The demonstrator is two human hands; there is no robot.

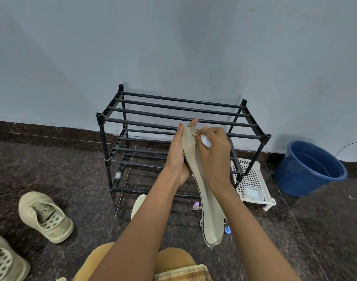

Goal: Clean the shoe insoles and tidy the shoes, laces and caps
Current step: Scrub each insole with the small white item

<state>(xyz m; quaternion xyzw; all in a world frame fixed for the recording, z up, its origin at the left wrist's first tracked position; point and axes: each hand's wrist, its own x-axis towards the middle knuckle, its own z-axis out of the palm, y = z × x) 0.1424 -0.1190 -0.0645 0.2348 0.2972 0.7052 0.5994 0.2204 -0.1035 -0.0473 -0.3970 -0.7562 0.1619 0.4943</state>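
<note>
Head view: the left hand (177,159) props an insole (207,201) up in front of the rack (183,110). Its fingers are straight and together along the insole's back, with the tips showing past the toe. The right hand (216,157) is curled, its fingertips pinching a white wad (206,141), probably a wipe or cloth, against the insole's toe end. The heel hangs low, near the person's knees.

On the floor, a pale strip (138,205) beside the left forearm looks like the other insole, though it is mostly hidden. A purple cap (196,205) lies just left of the held insole and a blue cap (227,230) just right of it. A bit of lace (202,222) peeks out from behind. One shoe (45,217) and a second shoe (3,260) sit well off to the left, without laces or insoles. A white tray (252,179) and a bucket (309,169) stand to the right of the rack.

I judge the task to be in its cleaning stage, with this insole being wiped at the toe. I cannot tell whether the other insole is done. The shoes, lace and caps lie loose on the floor, so the tidying is all still to do.
</note>
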